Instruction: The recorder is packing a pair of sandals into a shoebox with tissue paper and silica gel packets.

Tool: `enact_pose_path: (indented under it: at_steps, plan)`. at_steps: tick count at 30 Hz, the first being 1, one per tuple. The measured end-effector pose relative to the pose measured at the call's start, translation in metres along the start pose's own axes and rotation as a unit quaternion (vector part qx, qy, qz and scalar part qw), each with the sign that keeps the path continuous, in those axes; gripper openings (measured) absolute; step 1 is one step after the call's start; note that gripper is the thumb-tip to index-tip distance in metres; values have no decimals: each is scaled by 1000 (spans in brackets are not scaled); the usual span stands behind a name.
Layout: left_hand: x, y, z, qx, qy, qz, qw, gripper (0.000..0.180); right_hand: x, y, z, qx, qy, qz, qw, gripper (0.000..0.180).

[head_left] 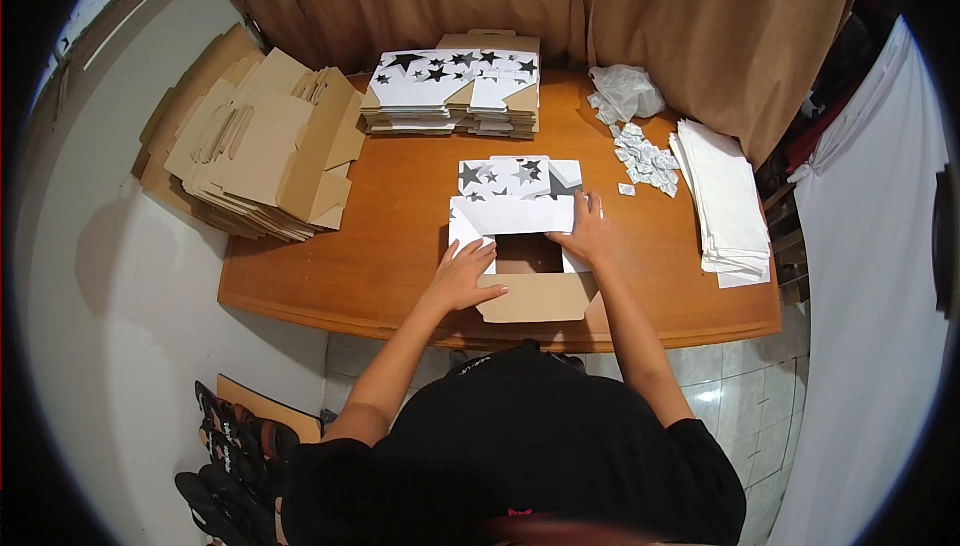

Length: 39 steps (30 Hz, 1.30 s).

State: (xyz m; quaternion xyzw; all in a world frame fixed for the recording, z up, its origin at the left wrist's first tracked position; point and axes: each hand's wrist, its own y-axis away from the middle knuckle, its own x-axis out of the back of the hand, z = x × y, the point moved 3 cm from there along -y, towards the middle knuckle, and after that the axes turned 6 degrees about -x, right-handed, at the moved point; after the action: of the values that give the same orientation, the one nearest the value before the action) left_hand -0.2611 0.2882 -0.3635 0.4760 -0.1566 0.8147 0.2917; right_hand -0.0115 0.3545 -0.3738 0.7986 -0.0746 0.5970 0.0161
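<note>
Left hand: the left hand [462, 281] lies flat and loosely spread on the near left corner of the half-folded box [518, 246], fingers pressing its white side flap, nothing gripped.
Right hand: the right hand [585, 236] rests open, palm down, on the box's right wall, fingertips reaching onto the white flap at the far edge; it clasps nothing.
Box: the box sits at the near middle of the wooden table [400, 236], its plain brown front flap hanging toward the person, its open inside dark, its far panel white with black and grey stars.
Paper stack: right of the box, near the table's right edge, lies a stack of white sheets [725, 201].
Scraps: between the box and that stack, slightly farther, is a scatter of small printed paper scraps [645, 161], and beyond them a crumpled clear plastic bag [625, 91].
Flat boxes: beyond the box, at the table's far edge, is a pile of flattened star-printed boxes [455, 91].
Cardboard blanks: left of the box, overhanging the table's left edge, is a heap of plain brown cardboard blanks [265, 146].
</note>
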Motion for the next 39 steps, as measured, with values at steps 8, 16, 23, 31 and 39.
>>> enact_pose_path:
  at_steps: [8,16,23,31,39]
  plan:
    - [21,17,13,18,101,-44,994,71,7,4,5,-37,-72,6,997,100]
    - [-4,-22,-52,111,218,237,940,46,-2,-11,27,-40,-393,-65,916,73]
    - [-13,-40,-32,271,102,299,909,68,3,7,16,-7,-176,-9,984,80]
    - [-7,-41,-19,313,75,282,904,72,9,15,-1,-49,-76,-9,996,82]
    - [2,-38,-15,319,61,284,902,79,12,18,-5,-38,-33,16,999,79]
